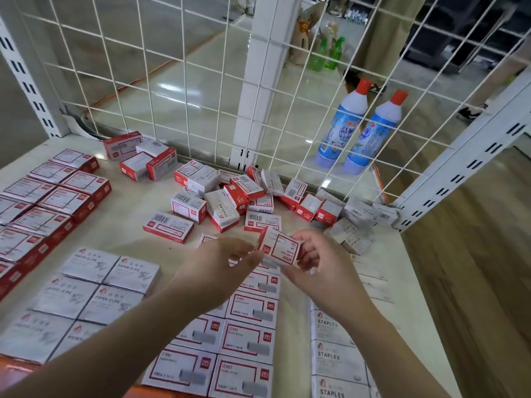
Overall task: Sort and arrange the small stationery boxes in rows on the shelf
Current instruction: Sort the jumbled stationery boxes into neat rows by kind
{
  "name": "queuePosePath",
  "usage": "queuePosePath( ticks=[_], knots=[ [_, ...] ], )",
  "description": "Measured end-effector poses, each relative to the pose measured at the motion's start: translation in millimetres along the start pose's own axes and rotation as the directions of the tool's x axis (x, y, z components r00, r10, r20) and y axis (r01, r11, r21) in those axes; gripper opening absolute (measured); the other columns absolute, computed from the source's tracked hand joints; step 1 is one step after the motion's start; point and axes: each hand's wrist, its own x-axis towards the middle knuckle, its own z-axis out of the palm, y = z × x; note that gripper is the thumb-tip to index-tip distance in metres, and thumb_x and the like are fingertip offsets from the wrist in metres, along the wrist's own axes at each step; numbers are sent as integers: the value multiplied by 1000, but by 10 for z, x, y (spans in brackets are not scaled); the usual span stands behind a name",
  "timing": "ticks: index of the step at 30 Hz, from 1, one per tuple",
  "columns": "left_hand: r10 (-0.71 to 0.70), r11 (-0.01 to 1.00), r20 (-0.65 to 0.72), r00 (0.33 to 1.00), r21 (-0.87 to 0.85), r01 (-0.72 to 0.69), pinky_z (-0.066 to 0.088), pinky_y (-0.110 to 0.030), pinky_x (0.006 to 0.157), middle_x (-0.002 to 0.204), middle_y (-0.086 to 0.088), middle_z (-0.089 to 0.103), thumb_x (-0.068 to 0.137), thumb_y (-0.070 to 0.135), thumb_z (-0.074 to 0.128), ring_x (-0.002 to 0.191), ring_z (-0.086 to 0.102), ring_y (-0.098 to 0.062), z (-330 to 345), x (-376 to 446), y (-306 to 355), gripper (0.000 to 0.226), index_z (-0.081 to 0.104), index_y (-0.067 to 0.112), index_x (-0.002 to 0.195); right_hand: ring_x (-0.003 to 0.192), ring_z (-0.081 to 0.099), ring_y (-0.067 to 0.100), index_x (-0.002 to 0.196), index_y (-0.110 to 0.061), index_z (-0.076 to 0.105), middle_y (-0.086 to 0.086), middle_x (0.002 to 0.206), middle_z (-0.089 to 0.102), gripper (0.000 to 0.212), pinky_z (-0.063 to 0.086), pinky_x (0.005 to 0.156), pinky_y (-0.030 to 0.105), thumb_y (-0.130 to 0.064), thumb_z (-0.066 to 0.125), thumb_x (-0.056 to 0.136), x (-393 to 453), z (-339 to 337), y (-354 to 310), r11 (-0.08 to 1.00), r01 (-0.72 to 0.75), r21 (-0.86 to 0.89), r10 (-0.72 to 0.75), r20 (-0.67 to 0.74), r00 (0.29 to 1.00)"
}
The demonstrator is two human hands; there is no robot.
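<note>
My right hand (313, 262) pinches a small red-and-white box (278, 246) above the shelf (120, 225), tilted, with its label facing me. My left hand (221, 268) reaches toward the box's left edge with fingers extended, fingertips at or just under it. Below my hands lie rows of red-and-white staple boxes (250, 308). White paper-clip boxes (94, 285) sit in rows to the left, white staples boxes (333, 357) to the right. A loose heap of unsorted boxes (235, 196) lies behind, near the wire back.
More red-and-white boxes (51, 202) are lined up along the far left. A white wire grid (184, 81) backs the shelf, with a slotted upright (448, 179) at the right. Two blue bottles with red caps (359, 130) stand on the floor beyond it.
</note>
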Motion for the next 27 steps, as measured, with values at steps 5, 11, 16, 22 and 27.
queuePosePath(
  ticks=[5, 11, 16, 22, 27],
  knots=[
    [-14, 1000, -7, 1000, -18, 14, 38, -5, 59, 103, 17, 60, 90, 43, 49, 84, 51, 3, -15, -63, 22, 31, 60, 27, 115, 75, 50, -9, 103, -37, 43, -22, 85, 53, 42, 41, 66, 7, -22, 73, 78, -54, 40, -62, 1000, 13, -16, -13, 1, 1000],
    [-67, 998, 32, 997, 3, 67, 49, -13, 71, 102, 14, 62, 93, 41, 48, 79, 54, 1, -30, -79, 27, 32, 60, 23, 115, 84, 51, 0, 116, -33, 48, -17, 94, 52, 47, 44, 74, 12, -18, 72, 78, -45, -24, -11, 998, -19, -65, 29, 161, 986],
    [-72, 990, 24, 997, 122, 69, 42, -7, 53, 116, 12, 62, 95, 40, 44, 78, 51, -1, -50, -120, 38, 31, 57, 27, 120, 92, 53, -1, 125, -30, 51, -18, 101, 54, 41, 43, 80, 12, -13, 60, 89, 25, -103, -12, 995, 15, -102, 6, 206, 979],
    [-44, 978, 33, 998, 206, 36, 33, -7, 44, 120, 16, 57, 95, 37, 45, 74, 46, 0, -64, -177, 152, 27, 53, 31, 121, 100, 56, -1, 126, -33, 55, -16, 111, 60, 36, 47, 87, 18, -26, 57, 91, 137, -37, -202, 996, 69, -52, -53, 258, 965],
    [-44, 991, 57, 997, 126, 36, 39, -7, 63, 125, 16, 54, 95, 32, 48, 96, 47, 0, -41, -190, 121, 32, 49, 31, 127, 101, 56, 1, 122, -26, 60, -13, 111, 62, 33, 44, 89, 19, -26, 61, 89, 135, -30, -209, 991, 86, -101, -52, 301, 952]
  ],
)
